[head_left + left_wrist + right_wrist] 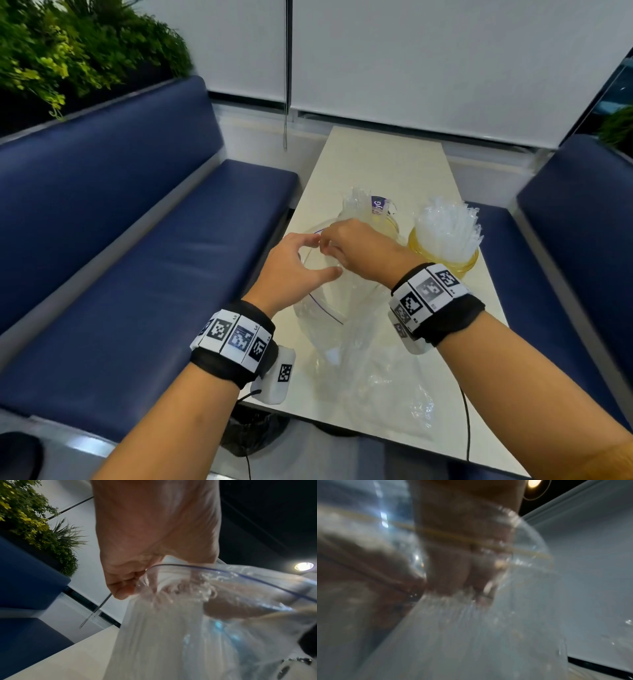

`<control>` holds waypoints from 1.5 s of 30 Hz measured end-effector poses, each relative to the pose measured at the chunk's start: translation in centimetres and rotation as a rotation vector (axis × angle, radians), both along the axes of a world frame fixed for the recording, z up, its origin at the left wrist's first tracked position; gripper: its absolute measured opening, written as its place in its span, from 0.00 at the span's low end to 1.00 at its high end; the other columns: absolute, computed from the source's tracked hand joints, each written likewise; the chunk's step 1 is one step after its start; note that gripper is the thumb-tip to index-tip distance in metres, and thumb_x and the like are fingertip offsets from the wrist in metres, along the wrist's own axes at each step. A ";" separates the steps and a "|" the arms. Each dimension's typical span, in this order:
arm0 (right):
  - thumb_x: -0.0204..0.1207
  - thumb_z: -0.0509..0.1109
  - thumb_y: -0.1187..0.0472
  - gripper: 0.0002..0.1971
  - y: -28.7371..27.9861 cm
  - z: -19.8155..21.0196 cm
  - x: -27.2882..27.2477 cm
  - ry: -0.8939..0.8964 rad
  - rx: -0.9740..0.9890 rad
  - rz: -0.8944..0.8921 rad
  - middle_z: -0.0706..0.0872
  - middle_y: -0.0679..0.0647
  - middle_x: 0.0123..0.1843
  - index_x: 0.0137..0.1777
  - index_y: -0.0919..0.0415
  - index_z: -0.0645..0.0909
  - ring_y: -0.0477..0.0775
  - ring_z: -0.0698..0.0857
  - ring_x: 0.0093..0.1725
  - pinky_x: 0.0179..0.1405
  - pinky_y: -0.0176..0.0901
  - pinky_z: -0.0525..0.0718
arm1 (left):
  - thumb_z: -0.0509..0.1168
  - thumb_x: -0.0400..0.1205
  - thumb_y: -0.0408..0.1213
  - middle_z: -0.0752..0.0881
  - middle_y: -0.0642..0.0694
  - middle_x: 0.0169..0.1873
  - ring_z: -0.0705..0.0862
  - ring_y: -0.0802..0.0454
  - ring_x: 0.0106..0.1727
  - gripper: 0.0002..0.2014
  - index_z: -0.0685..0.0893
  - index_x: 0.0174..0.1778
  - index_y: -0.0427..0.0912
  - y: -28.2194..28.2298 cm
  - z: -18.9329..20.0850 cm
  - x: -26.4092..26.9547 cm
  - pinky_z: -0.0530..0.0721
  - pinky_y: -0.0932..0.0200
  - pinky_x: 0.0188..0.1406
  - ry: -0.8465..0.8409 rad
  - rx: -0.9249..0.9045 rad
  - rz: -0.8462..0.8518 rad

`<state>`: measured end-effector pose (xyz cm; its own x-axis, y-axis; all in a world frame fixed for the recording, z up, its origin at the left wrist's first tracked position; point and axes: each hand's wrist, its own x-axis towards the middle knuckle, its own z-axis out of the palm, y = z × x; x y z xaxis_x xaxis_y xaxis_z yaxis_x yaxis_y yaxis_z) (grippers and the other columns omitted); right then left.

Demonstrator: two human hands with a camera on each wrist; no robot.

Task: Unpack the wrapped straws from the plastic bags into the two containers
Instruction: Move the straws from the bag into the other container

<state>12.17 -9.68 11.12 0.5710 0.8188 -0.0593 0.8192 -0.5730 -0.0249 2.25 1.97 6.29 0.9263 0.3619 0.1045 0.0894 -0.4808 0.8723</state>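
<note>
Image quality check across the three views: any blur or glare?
Head view: mostly sharp, slight smear on the left hand. Left wrist view: plastic bag soft and hazy, ceiling lamp flares. Right wrist view: heavily blurred throughout, fingers smeared behind the bag.

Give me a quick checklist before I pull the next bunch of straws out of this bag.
1. Bag mouth held open: ok. The left hand pinches the rim of the bag.
2. Right hand at the straws: ok, its fingers reach into the bag; the grip itself is blurred, cannot tell.
3. Room in the right container: not ok, it looks packed with straws.
4. Room in the left container: cannot tell, the right hand hides most of it.
5. Empty bag near the table edge: ok, out of the way.
</note>
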 end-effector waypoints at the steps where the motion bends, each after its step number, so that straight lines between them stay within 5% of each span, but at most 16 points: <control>1: 0.86 0.66 0.63 0.11 -0.1 0.7 0.0 0.012 0.042 -0.001 0.88 0.57 0.61 0.64 0.59 0.85 0.58 0.87 0.57 0.58 0.46 0.84 | 0.81 0.69 0.53 0.81 0.60 0.61 0.77 0.65 0.46 0.33 0.80 0.70 0.53 -0.1 -0.1 0.0 0.76 0.63 0.51 0.020 0.016 -0.007; 5: 0.86 0.66 0.60 0.09 -0.1 3.2 -0.4 0.013 0.167 0.047 0.88 0.56 0.58 0.61 0.58 0.85 0.56 0.86 0.55 0.58 0.46 0.84 | 0.81 0.61 0.65 0.78 0.58 0.61 0.78 0.59 0.61 0.43 0.78 0.70 0.53 -1.0 -0.2 0.4 0.79 0.57 0.64 0.061 0.023 0.005; 12: 0.85 0.67 0.57 0.08 0.5 4.3 -1.0 0.024 0.304 0.131 0.89 0.52 0.52 0.56 0.56 0.87 0.50 0.84 0.50 0.57 0.50 0.83 | 0.83 0.57 0.65 0.80 0.53 0.56 0.81 0.56 0.56 0.35 0.75 0.53 0.55 -2.2 -0.4 1.6 0.87 0.49 0.55 0.039 -0.065 0.100; 16: 0.79 0.76 0.52 0.11 0.2 2.8 -1.5 0.228 0.686 0.020 0.83 0.40 0.40 0.56 0.57 0.85 0.34 0.79 0.36 0.44 0.30 0.78 | 0.81 0.66 0.52 0.89 0.58 0.54 0.87 0.61 0.55 0.28 0.82 0.62 0.57 -2.1 -0.8 2.2 0.89 0.47 0.55 -0.097 -0.145 0.109; 19: 0.69 0.82 0.42 0.27 0.6 1.2 -2.7 0.419 0.905 -0.125 0.84 0.41 0.44 0.64 0.49 0.79 0.36 0.82 0.43 0.45 0.26 0.77 | 0.74 0.75 0.38 0.90 0.56 0.51 0.89 0.61 0.53 0.19 0.84 0.62 0.56 -2.1 -0.8 2.5 0.90 0.51 0.53 -0.180 -0.143 0.097; 22: 0.57 0.87 0.38 0.39 1.0 -0.7 -2.9 0.497 0.843 -0.194 0.84 0.45 0.55 0.66 0.46 0.75 0.43 0.84 0.54 0.52 0.34 0.83 | 0.65 0.83 0.34 0.84 0.55 0.38 0.86 0.65 0.38 0.03 0.81 0.47 0.47 -2.7 0.1 2.7 0.84 0.73 0.38 -0.172 -0.066 0.085; 26: 0.63 0.85 0.43 0.24 1.2 -2.6 -2.1 0.566 0.842 -0.200 0.91 0.50 0.47 0.52 0.57 0.86 0.48 0.89 0.46 0.48 0.43 0.90 | 0.61 0.87 0.29 0.71 0.53 0.26 0.76 0.57 0.30 0.18 0.73 0.29 0.46 -2.5 0.0 3.0 0.73 0.69 0.30 -0.154 -0.106 0.125; 28: 0.71 0.81 0.47 0.19 1.3 -3.4 -1.8 0.622 0.854 -0.189 0.91 0.52 0.50 0.56 0.59 0.87 0.50 0.90 0.50 0.52 0.49 0.90 | 0.62 0.84 0.36 0.73 0.52 0.25 0.75 0.54 0.31 0.18 0.72 0.26 0.48 -1.8 -0.7 3.1 0.76 0.55 0.33 -0.126 -0.151 0.148; 32: 0.79 0.76 0.52 0.15 1.7 -4.4 -1.7 0.663 0.923 -0.147 0.92 0.50 0.51 0.61 0.59 0.86 0.47 0.91 0.52 0.55 0.45 0.89 | 0.68 0.77 0.38 0.90 0.38 0.37 0.90 0.46 0.40 0.06 0.87 0.39 0.40 -1.0 -1.3 2.7 0.91 0.44 0.41 -0.121 -0.204 0.098; 36: 0.81 0.73 0.54 0.14 2.2 -4.3 -1.5 0.626 0.961 -0.086 0.92 0.52 0.50 0.61 0.61 0.85 0.48 0.91 0.50 0.54 0.45 0.89 | 0.73 0.74 0.31 0.92 0.53 0.37 0.90 0.64 0.43 0.10 0.89 0.46 0.51 -0.1 -1.6 2.6 0.89 0.64 0.36 -0.078 -0.213 0.031; 40: 0.83 0.72 0.59 0.09 2.8 -3.3 -1.7 0.580 1.038 -0.067 0.90 0.49 0.44 0.57 0.63 0.82 0.41 0.89 0.44 0.48 0.32 0.85 | 0.78 0.72 0.34 0.88 0.56 0.43 0.88 0.63 0.42 0.16 0.86 0.54 0.46 0.0 -1.6 2.8 0.79 0.77 0.29 -0.022 -0.196 0.043; 43: 0.84 0.70 0.60 0.07 3.3 -1.9 -1.9 0.570 1.169 -0.059 0.89 0.54 0.39 0.54 0.65 0.81 0.44 0.89 0.37 0.44 0.33 0.85 | 0.81 0.68 0.43 0.87 0.51 0.45 0.85 0.60 0.43 0.20 0.84 0.52 0.45 0.1 -1.9 3.0 0.77 0.71 0.28 0.017 -0.201 0.096; 45: 0.85 0.68 0.60 0.05 3.7 -0.5 -2.0 0.557 1.228 -0.050 0.88 0.56 0.36 0.53 0.62 0.79 0.53 0.89 0.34 0.40 0.40 0.89 | 0.84 0.66 0.45 0.83 0.54 0.39 0.80 0.61 0.37 0.18 0.81 0.40 0.48 0.1 -1.9 2.7 0.72 0.66 0.29 0.015 -0.207 0.129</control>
<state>10.18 -5.96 10.60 0.7421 0.4887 0.4588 0.5109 0.0308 -0.8591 4.98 2.08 4.42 0.8721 0.4893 0.0024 0.1523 -0.2761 0.9490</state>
